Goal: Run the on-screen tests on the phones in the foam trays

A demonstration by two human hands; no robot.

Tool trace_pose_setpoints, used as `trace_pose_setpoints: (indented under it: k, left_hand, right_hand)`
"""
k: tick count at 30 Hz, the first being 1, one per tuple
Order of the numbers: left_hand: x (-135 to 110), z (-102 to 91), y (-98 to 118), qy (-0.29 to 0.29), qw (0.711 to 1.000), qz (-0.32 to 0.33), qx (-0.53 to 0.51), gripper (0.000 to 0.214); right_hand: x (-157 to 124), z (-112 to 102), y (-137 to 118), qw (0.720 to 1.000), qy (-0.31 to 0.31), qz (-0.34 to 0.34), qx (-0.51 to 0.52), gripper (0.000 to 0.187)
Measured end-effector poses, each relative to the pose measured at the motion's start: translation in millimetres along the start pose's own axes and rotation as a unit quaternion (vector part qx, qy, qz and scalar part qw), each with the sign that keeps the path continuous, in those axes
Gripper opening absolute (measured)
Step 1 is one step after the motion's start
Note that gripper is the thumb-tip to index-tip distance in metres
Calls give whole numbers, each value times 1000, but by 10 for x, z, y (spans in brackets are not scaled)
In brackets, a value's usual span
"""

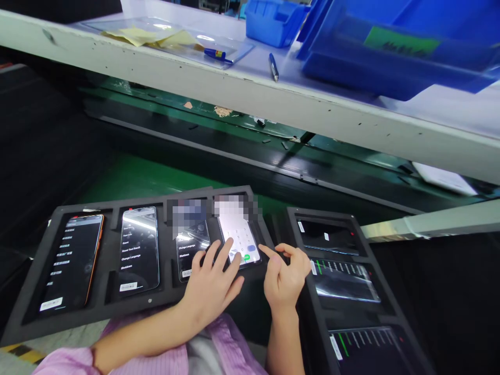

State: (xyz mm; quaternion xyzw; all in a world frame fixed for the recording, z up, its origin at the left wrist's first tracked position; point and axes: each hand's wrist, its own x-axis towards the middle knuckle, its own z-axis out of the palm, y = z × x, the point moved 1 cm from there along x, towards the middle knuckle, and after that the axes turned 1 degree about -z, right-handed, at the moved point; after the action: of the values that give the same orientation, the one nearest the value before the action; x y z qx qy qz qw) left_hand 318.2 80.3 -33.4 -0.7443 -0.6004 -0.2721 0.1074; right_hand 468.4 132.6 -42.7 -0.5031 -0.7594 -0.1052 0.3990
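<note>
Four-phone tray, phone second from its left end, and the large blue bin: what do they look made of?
Tray: matte, near-black, likely dense foam from its dull recesses, though plastic is possible.
Phone second from left: glossy glass or clear film on its front, since bright light streaks reflect in it.
Large blue bin: probably smooth plastic, judging by its even colour and soft sheen.

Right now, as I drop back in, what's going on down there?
A person has both hands at a lit phone showing a keypad, in the black tray. The left hand spreads over its lower left; whether those fingers touch the screen is unclear. The right hand points its index finger at the right edge. Three other phones share that tray, and a second tray on the right shows three more.
</note>
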Motion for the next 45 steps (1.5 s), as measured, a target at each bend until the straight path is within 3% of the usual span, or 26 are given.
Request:
trace_pose_setpoints:
  k: [5,9,13,21,29,33,39,45]
  left_hand:
    - [-108,-237,-169,57,997,43,-34,26]
    - [-253,-496,-468,80,996,28,-27,24]
    - [-484,-682,-746,148,988,25,-27,25]
    - [-771,-665,-961,216,964,-20,-151,35]
    - [-803,-673,-969,211,958,-15,-191,29]
    - [-830,-736,-1011,212,962,-12,-173,26]
    - [-911,-906,-1129,214,970,-23,-114,25]
    - [-1045,-1114,-1237,193,977,-74,-52,33]
  right_hand:
    - [-28,75,38,999,-45,28,10,43]
    - [-6,113,24,997,-78,19,17,42]
    - [57,135,-26,996,-91,-2,22,42]
    - [87,237,-13,992,-122,-21,14,37]
    - [98,236,-73,983,-176,-42,-36,40]
    - [73,210,-265,982,-169,-84,-10,37]
    - [26,295,-660,957,-245,-150,49,33]
    - [-5,381,-970,965,-210,-152,52,35]
